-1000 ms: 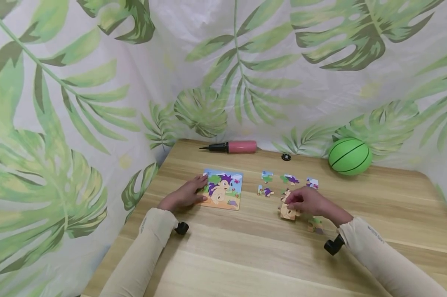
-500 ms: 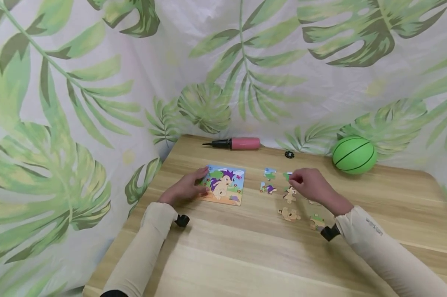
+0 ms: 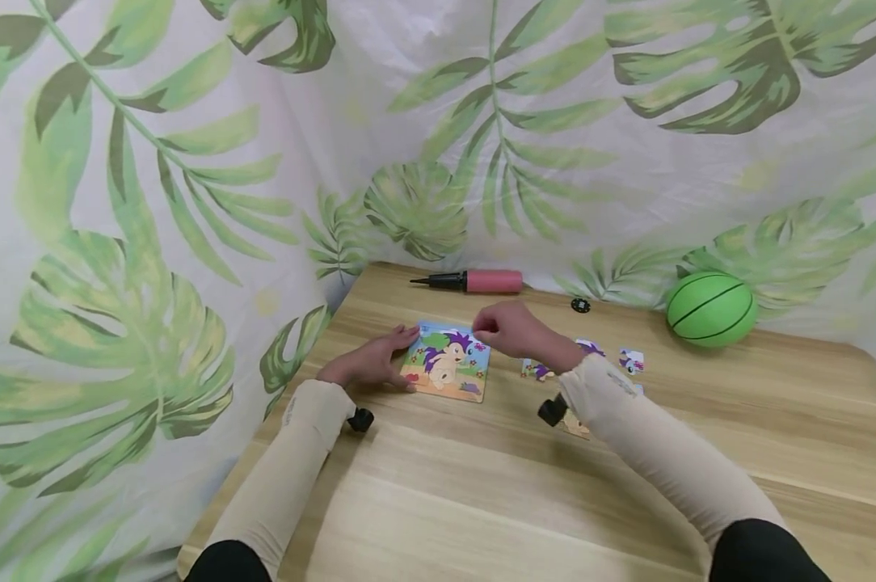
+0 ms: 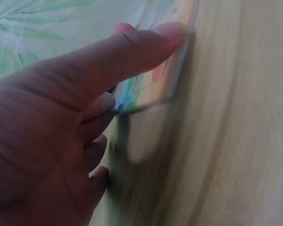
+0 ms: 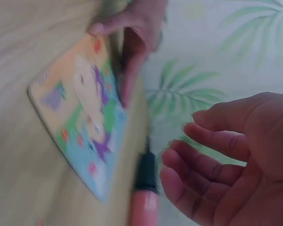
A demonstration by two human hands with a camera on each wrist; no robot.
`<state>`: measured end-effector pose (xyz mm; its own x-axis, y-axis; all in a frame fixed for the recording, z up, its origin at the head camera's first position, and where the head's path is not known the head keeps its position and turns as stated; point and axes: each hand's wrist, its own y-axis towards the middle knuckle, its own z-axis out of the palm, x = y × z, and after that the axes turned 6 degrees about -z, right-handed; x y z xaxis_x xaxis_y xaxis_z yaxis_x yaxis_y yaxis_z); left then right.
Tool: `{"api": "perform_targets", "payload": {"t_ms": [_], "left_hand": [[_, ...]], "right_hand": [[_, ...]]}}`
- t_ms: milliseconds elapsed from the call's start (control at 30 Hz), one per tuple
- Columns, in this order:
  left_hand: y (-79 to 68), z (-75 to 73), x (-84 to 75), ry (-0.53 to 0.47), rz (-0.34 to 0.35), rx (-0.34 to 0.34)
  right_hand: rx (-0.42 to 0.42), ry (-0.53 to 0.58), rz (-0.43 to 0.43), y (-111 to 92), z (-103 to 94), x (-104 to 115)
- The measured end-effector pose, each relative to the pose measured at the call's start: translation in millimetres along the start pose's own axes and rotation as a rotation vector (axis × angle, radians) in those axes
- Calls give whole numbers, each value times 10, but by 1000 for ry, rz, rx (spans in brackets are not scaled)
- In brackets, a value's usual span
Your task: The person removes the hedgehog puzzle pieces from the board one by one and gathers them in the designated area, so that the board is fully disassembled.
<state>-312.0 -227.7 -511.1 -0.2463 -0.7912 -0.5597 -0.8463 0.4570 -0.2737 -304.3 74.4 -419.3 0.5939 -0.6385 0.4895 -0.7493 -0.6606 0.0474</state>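
A square puzzle board (image 3: pixel 448 373) with a purple-haired hedgehog picture lies on the left part of the table. My left hand (image 3: pixel 372 361) grips its left edge. In the left wrist view, the thumb of the left hand (image 4: pixel 52 108) is over the board's face, with a finger behind it; a shadow falls under the raised edge. Over the board's upper right corner is my right hand (image 3: pixel 514 330). Its fingers curl loosely with nothing visible between them in the right wrist view. Jigsaw pieces lie farther right, including a white-and-purple piece (image 3: pixel 631 360) and a beige piece (image 3: pixel 574 423), some hidden by the right arm.
A pink and black hand pump (image 3: pixel 492 281) lies along the table's back edge. Right of it are a small black disc (image 3: pixel 580 305) and a green ball (image 3: pixel 711 309). A leaf-patterned curtain (image 3: pixel 540 162) hangs behind the wooden table (image 3: pixel 423 501).
My right hand has moved left from the loose pieces to the board's upper right corner. My left hand stays at the board's left edge. The head view has shifted slightly.
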Motion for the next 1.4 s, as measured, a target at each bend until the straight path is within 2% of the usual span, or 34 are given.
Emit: {"api": "perform_targets", "payload": {"t_ms": [167,267,433,533,633,733,867,1067,1400], "left_hand": [[16,-17,12,15,-8,-2],[20,-14,13,11,18,5],[31,8,25,-19,38,5],[47,34,45,-35,33,-3],[55,48,58,-50,29,-9],[49,47,55,-53,22,-7],[41,39,36,-38,33,2],[50,53,43,-17,32,-4],[38,51,13,-16,17,-7]], "right_hand": [[72,-18,-83,337,433,50],[89,-52,-141,488,726,58],[107,-124,-111,629,1006,136],[143,-216,-66,662,1060,219],[165,-275,-58,694,1068,283],[208,-268,-43,726,1042,316],[243,-187,21,760,1007,314],[218,-122,77,756,1020,290],[110,-104,3,669,1091,270]]}}
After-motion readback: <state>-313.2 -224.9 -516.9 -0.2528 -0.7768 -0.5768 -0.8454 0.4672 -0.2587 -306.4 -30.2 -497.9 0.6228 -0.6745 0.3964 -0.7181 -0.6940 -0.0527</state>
